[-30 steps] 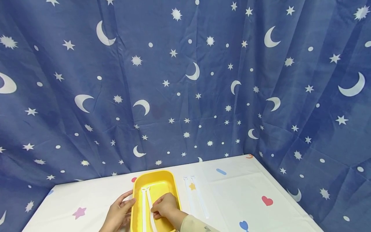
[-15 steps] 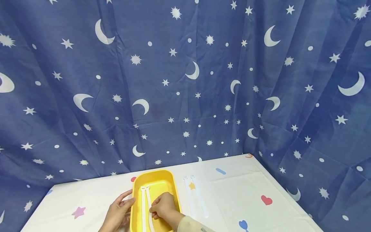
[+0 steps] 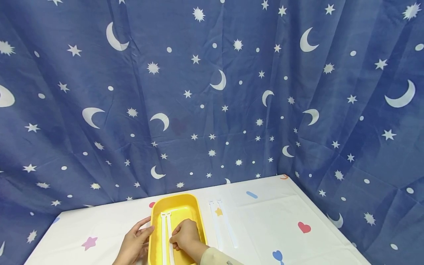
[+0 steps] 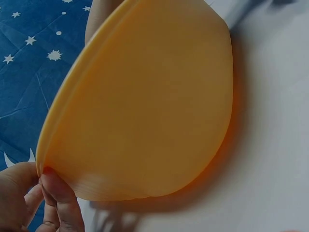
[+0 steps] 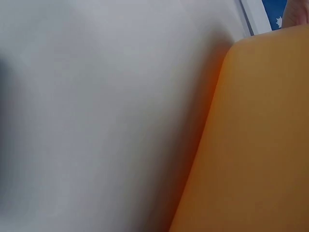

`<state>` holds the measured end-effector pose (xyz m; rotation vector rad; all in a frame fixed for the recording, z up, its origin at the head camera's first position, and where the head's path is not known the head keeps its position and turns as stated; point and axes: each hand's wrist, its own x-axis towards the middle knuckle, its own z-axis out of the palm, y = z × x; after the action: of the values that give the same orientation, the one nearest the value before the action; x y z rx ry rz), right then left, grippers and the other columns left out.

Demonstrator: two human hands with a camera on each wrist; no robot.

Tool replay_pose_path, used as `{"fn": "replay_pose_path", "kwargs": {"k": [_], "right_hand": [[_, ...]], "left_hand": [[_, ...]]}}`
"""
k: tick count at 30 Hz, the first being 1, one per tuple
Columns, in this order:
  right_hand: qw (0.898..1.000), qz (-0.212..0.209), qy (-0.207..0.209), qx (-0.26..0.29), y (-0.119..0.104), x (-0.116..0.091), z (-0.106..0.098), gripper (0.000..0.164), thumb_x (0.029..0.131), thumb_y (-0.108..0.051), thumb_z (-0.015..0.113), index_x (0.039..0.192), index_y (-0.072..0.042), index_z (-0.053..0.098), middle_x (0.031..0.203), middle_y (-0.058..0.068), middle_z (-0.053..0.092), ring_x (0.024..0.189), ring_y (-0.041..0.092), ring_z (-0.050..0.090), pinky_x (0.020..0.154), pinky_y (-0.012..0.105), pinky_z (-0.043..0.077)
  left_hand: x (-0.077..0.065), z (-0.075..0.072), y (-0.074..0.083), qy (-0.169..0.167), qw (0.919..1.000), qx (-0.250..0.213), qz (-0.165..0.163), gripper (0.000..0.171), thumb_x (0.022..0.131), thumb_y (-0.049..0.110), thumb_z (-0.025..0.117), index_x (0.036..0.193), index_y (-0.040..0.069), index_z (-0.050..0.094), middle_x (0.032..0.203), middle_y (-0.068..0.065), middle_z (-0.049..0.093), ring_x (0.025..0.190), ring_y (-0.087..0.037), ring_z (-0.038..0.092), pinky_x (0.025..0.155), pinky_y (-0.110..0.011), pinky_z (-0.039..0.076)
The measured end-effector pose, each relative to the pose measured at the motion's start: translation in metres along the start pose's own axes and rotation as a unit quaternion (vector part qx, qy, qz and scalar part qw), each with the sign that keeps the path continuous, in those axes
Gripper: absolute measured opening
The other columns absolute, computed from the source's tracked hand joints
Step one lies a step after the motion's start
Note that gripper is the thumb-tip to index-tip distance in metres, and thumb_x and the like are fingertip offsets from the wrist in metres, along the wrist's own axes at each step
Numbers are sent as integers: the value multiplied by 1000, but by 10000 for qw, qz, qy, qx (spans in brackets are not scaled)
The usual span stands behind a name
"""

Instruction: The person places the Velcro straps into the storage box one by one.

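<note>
A deep yellow tray (image 3: 181,213) stands on the table in the head view. Two white straps with small slotted heads lie lengthwise inside it: a left strap (image 3: 164,235) and a right strap (image 3: 169,223). My right hand (image 3: 188,236) reaches into the tray and pinches the right strap about midway along. My left hand (image 3: 133,243) holds the tray's left side, thumb at the rim; in the left wrist view the fingers (image 4: 60,200) grip the rim from outside. The right wrist view shows mostly the tray's outer wall (image 5: 256,135), and the pinch is hidden there.
Two more white straps, one on the left (image 3: 216,226) and one on the right (image 3: 228,225), lie side by side on the white patterned tablecloth (image 3: 265,228), right of the tray. A blue star-and-moon curtain (image 3: 198,121) hangs behind and to the right.
The right strap has been shifted slightly left and straightened, now lying nearly parallel to the left one. My left hand stays at the tray's side.
</note>
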<state>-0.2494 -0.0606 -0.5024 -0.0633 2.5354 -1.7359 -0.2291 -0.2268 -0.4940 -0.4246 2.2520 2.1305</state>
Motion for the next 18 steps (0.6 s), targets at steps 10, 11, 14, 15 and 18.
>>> {"fn": "replay_pose_path", "kwargs": {"k": [10,11,14,15,18], "right_hand": [[9999,73,-68,39,0,-1,-1,29,67,15,80,60,-6,61,44,3,59,35,7,54,37,22,50],[9999,78,-71,34,-1,-1,-1,29,67,15,80,60,-6,61,45,3,59,35,7,54,38,22,50],[9999,88,-95,44,-2,-1,-1,28,67,15,80,60,-6,62,45,3,60,36,7,55,38,22,51],[9999,108,-104,73,-2,-1,-2,28,67,15,80,60,-6,62,46,3,60,36,7,55,38,23,51],[9996,137,-143,216,-2,-1,-2,27,68,15,79,61,-5,63,47,5,61,37,9,56,39,24,52]], "left_hand": [[0,1,-1,-10,10000,13,-18,55,99,18,60,146,-1,39,105,-15,69,84,-28,72,69,-41,62],[1,1,-1,-10,10000,0,-24,55,99,18,60,146,-1,39,105,-15,69,84,-28,72,69,-41,62],[2,1,-2,-9,10000,10,-33,55,99,18,60,146,-1,39,104,-14,69,83,-28,72,68,-40,62],[2,0,-2,-6,10000,3,-29,55,99,18,60,146,-1,39,104,-14,69,83,-28,72,68,-40,62],[1,0,-2,6,10000,-7,-16,55,98,17,61,146,-1,40,104,-14,69,83,-28,72,68,-39,62]]}}
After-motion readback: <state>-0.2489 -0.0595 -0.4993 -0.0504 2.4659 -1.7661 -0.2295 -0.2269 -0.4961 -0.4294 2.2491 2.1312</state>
